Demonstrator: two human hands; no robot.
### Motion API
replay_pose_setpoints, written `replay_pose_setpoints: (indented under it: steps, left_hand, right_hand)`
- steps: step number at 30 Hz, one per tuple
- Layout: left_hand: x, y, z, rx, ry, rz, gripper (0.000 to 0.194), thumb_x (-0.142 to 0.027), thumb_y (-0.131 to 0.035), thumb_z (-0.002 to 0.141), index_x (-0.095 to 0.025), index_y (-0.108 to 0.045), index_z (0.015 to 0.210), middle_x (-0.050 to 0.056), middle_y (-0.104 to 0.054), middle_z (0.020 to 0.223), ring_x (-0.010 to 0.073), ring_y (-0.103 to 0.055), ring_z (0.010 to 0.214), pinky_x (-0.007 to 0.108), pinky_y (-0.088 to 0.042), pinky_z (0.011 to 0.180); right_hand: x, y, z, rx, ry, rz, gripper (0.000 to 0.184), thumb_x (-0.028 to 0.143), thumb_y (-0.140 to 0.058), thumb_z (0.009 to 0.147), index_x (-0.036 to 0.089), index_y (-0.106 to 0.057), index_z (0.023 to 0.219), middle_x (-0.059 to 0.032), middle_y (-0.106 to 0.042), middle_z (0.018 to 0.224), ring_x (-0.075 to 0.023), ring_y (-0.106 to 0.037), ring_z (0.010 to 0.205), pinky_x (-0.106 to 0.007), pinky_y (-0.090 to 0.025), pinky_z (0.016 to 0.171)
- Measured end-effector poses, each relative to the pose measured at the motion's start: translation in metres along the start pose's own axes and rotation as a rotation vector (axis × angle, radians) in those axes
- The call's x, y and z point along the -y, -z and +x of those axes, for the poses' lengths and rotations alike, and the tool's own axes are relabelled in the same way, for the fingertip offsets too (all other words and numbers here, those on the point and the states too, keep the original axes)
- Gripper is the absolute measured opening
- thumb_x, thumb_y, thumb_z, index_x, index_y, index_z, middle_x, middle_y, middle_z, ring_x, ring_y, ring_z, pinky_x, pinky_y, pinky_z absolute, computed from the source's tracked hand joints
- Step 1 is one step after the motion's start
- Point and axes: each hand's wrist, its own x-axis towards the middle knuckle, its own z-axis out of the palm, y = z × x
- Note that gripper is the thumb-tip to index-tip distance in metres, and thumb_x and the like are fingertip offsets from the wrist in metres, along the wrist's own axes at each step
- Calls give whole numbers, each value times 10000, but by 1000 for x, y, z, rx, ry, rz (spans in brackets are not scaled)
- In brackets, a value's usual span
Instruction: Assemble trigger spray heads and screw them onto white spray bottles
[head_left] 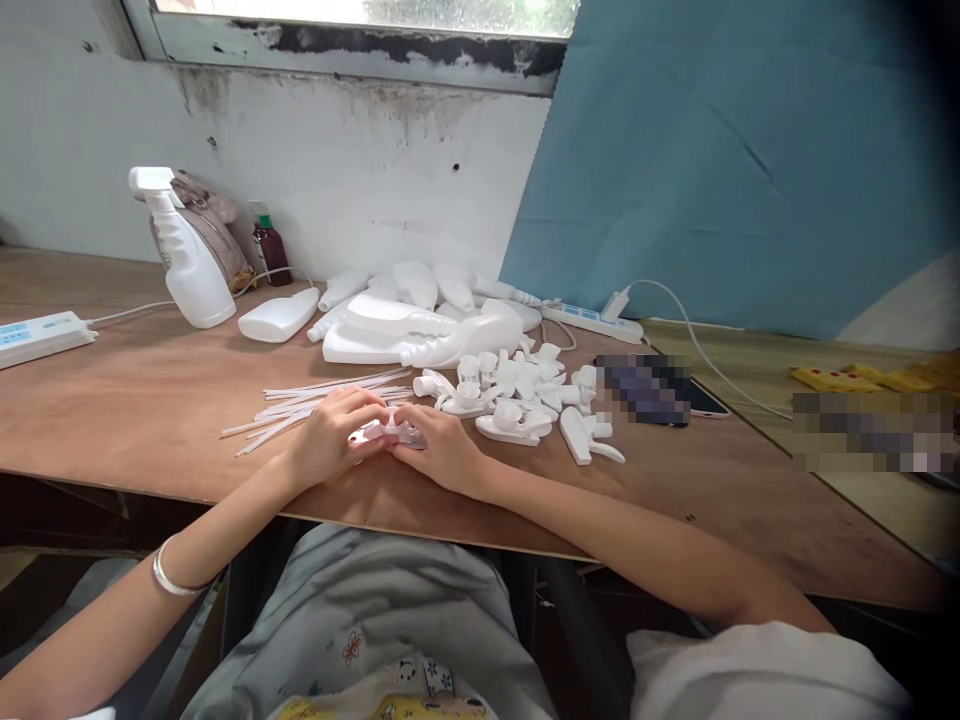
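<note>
Near the table's front edge, my left hand [335, 437] and my right hand [442, 450] meet around a white trigger spray head [367, 433]. Fingers of both hands are closed on it and cover much of its shape. Just behind and left of my hands lie several thin white dip tubes [281, 412], loosely fanned out. A pile of white trigger spray heads [525, 385] sits to the right of my right hand. One single spray head [577, 436] lies on its side at the pile's near edge.
White bottles [367, 340] lie heaped at the back, with one flat bottle [277, 316] left of them. A complete spray bottle [196, 275] stands by a bag [214, 225] and a dark bottle [271, 250]. Power strips [45, 337] and a phone [705, 392] rest on the brown table [135, 400].
</note>
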Motion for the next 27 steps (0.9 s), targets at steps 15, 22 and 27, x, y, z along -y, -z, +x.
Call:
replay_pose_setpoints:
  steps: [15, 22, 27]
  left_hand:
    - [-2, -1, 0, 4, 3, 97, 129, -291, -537, 825, -168, -565, 800, 62, -606, 875, 172, -530, 802, 313, -419, 747]
    - [-7, -1, -1, -46, -6, 154, 162, -320, -590, 777, -169, -553, 824, 74, -599, 925, 195, -532, 857, 332, -419, 772]
    - [-8, -2, -2, -42, -58, 95, 127, -274, -584, 788, -164, -543, 837, 80, -593, 929, 185, -532, 866, 319, -426, 776]
  right_hand:
    - [-1, 1, -1, -6, 19, 9, 170, 282, -551, 805, 202, -453, 917, -22, -605, 860, -143, -586, 748, -247, -444, 662]
    - [-3, -5, -4, -62, -5, 26, 424, 181, -594, 740, 207, -359, 1092, -31, -652, 907, -174, -635, 831, -287, -483, 718]
    - [-2, -3, -4, -56, 103, -15, 396, 133, -568, 739, 197, -409, 1096, -70, -620, 1058, -170, -616, 946, -282, -480, 801]
